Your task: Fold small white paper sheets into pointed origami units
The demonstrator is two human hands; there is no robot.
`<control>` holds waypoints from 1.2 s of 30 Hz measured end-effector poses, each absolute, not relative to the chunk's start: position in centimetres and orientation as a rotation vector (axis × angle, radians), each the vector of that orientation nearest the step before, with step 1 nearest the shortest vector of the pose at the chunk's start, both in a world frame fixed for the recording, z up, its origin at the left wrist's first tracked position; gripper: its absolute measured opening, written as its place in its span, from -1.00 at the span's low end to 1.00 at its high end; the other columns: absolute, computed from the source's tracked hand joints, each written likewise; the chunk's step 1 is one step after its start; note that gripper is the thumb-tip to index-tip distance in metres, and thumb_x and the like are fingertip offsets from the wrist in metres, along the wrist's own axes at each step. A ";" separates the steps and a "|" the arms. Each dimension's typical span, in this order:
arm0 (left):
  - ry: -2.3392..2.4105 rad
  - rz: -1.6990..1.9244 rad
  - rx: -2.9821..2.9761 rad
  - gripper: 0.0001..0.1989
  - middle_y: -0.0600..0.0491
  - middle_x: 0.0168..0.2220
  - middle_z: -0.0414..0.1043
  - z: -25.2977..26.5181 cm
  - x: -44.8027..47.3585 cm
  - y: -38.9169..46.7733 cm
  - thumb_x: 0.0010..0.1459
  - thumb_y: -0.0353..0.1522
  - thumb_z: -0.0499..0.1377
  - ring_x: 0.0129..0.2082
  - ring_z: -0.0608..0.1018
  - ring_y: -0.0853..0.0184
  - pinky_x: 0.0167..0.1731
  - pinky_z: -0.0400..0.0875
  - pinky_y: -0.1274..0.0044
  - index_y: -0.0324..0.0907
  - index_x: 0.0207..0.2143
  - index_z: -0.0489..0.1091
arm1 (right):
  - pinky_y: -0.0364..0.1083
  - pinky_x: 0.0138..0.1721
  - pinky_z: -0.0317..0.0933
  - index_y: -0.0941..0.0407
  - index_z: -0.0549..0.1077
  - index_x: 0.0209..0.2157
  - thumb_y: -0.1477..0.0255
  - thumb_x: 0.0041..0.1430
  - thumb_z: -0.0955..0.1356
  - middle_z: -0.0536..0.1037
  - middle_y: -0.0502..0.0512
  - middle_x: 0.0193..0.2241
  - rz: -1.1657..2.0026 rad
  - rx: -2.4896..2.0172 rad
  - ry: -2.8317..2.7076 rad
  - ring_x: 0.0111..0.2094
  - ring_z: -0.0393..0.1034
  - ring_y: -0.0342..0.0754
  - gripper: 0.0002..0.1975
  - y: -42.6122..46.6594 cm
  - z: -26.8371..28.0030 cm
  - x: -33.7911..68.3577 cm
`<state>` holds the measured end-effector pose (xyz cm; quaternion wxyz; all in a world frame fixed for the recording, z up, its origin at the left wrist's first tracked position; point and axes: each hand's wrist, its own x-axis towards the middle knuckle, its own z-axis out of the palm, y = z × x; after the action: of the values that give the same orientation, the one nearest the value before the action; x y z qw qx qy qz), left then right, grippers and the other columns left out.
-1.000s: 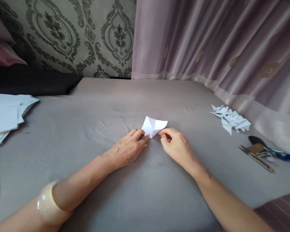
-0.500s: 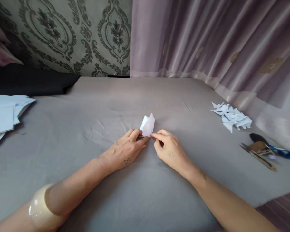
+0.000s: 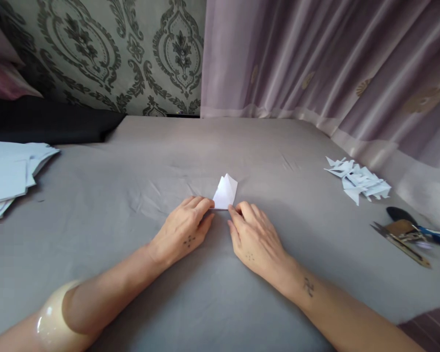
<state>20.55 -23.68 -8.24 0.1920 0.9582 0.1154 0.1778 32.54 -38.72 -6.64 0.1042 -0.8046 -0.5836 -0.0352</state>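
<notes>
Looking at the middle of the frame, we see a folded paper (image 3: 225, 193), small, white and creased, with a straight lower edge and two close-set peaks at its top. It lies on the grey sheet (image 3: 212, 293), between the hands and just above their fingertips. The left hand (image 3: 187, 225), fingers curled together, has the lower left corner between fingers and thumb. The right hand (image 3: 256, 237), partly curled, touches the lower right corner; we cannot tell whether it grips or only presses. Fingers hide parts of both corners from us. At far left, the frame's edge cuts off a paper stack (image 3: 7, 173); at far right, we find overlapping shapes in a white paper pile (image 3: 364, 182) and jumbled small items (image 3: 399, 227) hard to make out.
</notes>
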 end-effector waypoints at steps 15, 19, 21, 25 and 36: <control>0.253 0.502 2.703 -0.74 -0.06 -0.13 0.41 -8.4 20.6 -23.4 0.31 -0.46 -0.04 -0.15 0.43 0.26 -0.12 0.43 0.40 -0.23 -0.05 0.37 | 0.09 -0.08 0.25 0.29 0.32 0.13 0.49 0.28 0.15 0.39 0.31 -0.03 -0.018 -2.274 -1.735 -0.09 0.26 0.10 -0.58 -38.4 -6.8 32.0; 0.263 0.511 2.693 -0.73 -0.06 -0.15 0.39 -8.5 20.6 -23.4 0.31 -0.46 -0.04 -0.17 0.41 0.27 -0.14 0.43 0.41 -0.23 -0.05 0.38 | 0.09 -0.09 0.24 0.30 0.31 0.14 0.45 0.30 0.15 0.40 0.32 -0.06 -0.012 -2.300 -1.734 -0.11 0.26 0.11 -0.56 -38.4 -6.7 31.7; 0.276 0.537 2.699 -0.74 -0.07 -0.17 0.37 -8.7 20.6 -23.4 0.31 -0.45 -0.04 -0.19 0.41 0.27 -0.16 0.44 0.41 -0.23 -0.06 0.39 | 0.11 -0.10 0.23 0.29 0.31 0.15 0.43 0.30 0.16 0.40 0.32 -0.08 -0.036 -2.309 -1.747 -0.11 0.26 0.12 -0.55 -38.3 -6.6 31.6; 0.285 0.605 2.713 -0.72 -0.06 -0.20 0.37 -9.0 20.6 -23.3 0.27 -0.47 -0.01 -0.24 0.41 0.28 -0.21 0.45 0.42 -0.19 -0.09 0.43 | 0.11 -0.10 0.19 0.30 0.31 0.15 0.40 0.29 0.17 0.42 0.32 -0.14 -0.069 -2.302 -1.788 -0.12 0.25 0.13 -0.54 -38.1 -6.4 31.4; 0.534 0.599 2.379 -0.72 0.01 -0.34 0.48 -7.6 20.9 -22.3 0.06 -0.57 0.00 -0.37 0.53 0.36 -0.30 0.44 0.53 -0.21 -0.39 0.50 | 0.11 -0.02 0.06 0.18 0.34 0.13 0.38 0.24 0.21 0.41 0.23 -0.19 0.000 -2.246 -1.798 -0.15 0.27 0.09 -0.56 -37.7 -6.2 32.0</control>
<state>20.88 -22.27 -7.60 0.3103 0.9008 0.2021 0.2268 32.05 -37.74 -6.23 0.1320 -0.7739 -0.6194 -0.0002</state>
